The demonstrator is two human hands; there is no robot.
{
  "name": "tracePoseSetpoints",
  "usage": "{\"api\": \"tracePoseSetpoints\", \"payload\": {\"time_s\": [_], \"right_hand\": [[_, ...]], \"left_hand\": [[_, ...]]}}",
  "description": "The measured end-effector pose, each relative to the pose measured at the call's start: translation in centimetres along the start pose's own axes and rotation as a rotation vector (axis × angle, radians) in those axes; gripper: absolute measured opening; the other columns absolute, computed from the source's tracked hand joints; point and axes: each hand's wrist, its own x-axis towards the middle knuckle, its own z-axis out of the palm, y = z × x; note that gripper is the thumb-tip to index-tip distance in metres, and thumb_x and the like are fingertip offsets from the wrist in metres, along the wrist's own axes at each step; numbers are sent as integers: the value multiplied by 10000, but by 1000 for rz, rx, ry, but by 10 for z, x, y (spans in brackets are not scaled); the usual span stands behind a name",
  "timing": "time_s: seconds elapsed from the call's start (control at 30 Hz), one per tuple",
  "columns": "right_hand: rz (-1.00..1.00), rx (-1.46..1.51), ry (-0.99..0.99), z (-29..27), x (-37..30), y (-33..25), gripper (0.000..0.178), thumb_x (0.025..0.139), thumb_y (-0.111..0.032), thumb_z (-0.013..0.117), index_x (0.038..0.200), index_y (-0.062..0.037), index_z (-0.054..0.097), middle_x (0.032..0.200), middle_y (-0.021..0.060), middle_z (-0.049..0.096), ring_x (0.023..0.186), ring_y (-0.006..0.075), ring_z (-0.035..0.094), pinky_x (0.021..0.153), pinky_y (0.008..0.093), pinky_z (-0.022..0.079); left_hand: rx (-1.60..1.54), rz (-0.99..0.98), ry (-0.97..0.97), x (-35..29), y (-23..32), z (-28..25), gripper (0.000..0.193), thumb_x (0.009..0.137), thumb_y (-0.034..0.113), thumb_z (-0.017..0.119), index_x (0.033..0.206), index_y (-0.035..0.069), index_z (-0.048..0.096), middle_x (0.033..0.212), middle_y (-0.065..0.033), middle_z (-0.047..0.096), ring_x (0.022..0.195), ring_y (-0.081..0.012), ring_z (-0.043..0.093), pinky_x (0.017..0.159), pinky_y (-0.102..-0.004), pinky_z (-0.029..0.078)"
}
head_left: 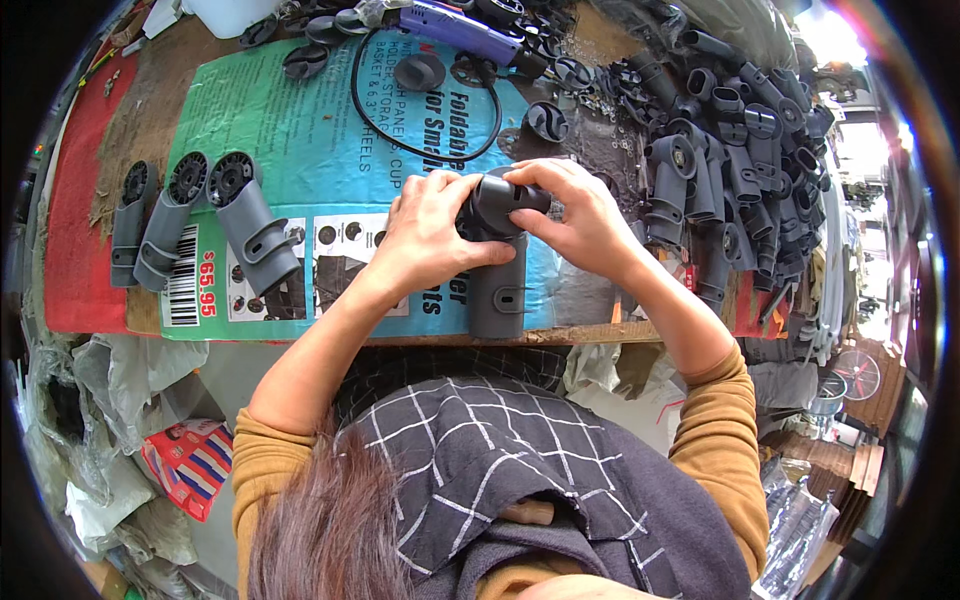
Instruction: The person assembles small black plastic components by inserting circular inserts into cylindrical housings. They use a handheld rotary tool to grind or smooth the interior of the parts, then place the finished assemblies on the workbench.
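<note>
In front of me, a grey plastic tube fitting (497, 308) lies with its lower end at the table's near edge. A dark rounded plastic piece (497, 208) with a slot sits at its upper end. My left hand (432, 232) grips the joint from the left, its thumb across the grey tube. From the right, my right hand (577, 215) pinches the dark piece between thumb and fingers. Whether the two parts are fully joined, I cannot tell. To the left lie three similar grey fittings, one of them a tube fitting (255, 225) with its round toothed end facing up.
A large pile of grey fittings (740, 150) covers the right side. Beyond my hands lie a purple power tool (460, 32) with a looped black cord (362, 108), and loose round black caps (547, 121). Printed cardboard (235, 110) covers the wooden table.
</note>
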Motion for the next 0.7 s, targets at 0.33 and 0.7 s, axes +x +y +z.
{"api": "tracePoseSetpoints", "payload": {"time_s": [0.33, 0.7], "right_hand": [[195, 295, -174, 3, -4, 16, 369, 776, -14, 730, 1128, -19, 618, 1230, 116, 639, 1136, 208, 603, 1016, 348, 449], [68, 500, 97, 49, -48, 31, 373, 844, -91, 712, 1175, -45, 548, 1299, 161, 554, 1195, 270, 551, 1008, 373, 439]], "left_hand": [[-268, -111, -299, 26, -4, -19, 460, 813, 298, 724, 1154, 0, 646, 1096, -202, 632, 1053, -331, 597, 930, -409, 464], [-150, -417, -545, 48, 35, -30, 682, 823, 453, 734, 1220, -74, 561, 1223, -220, 591, 1151, -236, 560, 954, -363, 458]]}}
